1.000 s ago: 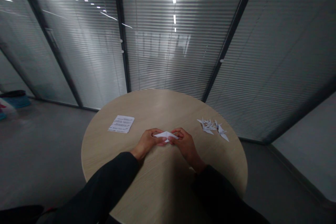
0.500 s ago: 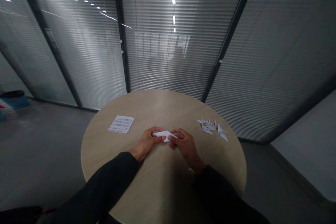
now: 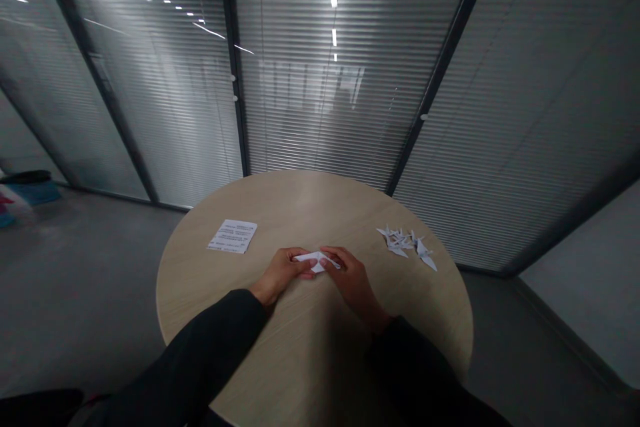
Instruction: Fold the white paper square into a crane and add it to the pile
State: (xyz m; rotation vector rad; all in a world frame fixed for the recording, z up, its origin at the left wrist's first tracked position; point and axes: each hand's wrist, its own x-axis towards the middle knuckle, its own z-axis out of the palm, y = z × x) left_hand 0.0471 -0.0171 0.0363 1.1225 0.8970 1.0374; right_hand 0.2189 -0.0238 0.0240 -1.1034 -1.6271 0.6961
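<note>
**Head view**

Left hand (image 3: 283, 271): mostly closed, thumb and fingertips pinching the left end of the folded white paper.

Right hand (image 3: 353, 283): partly closed, fingertips on the right end of the same paper. The two hands nearly meet over it.

Folded white paper (image 3: 316, 260): a narrow, pointed form near the middle of the frame, between the hands. I cannot tell whether it touches the desk.

Handling: it should be very light, thin and easily crushed, with a little stiffness along its creases. The folded edges look like the safest place to hold it, using fingertips and light pressure.

Desk (image 3: 305, 203): round, with a pale wood-grain top, filling the lower middle of the frame.

Printed sheet (image 3: 233, 236): flat on the desk to the left of the hands, its text too small to read.

Origami cranes (image 3: 403, 241): a small, loose white heap to the right of the hands, near the desk's edge.

Surroundings: dark sleeves (image 3: 200, 353) run in from the bottom of the frame. A glass partition with blinds (image 3: 320, 93) fills the top, and a grey floor (image 3: 85, 280) lies at lower left.
</note>
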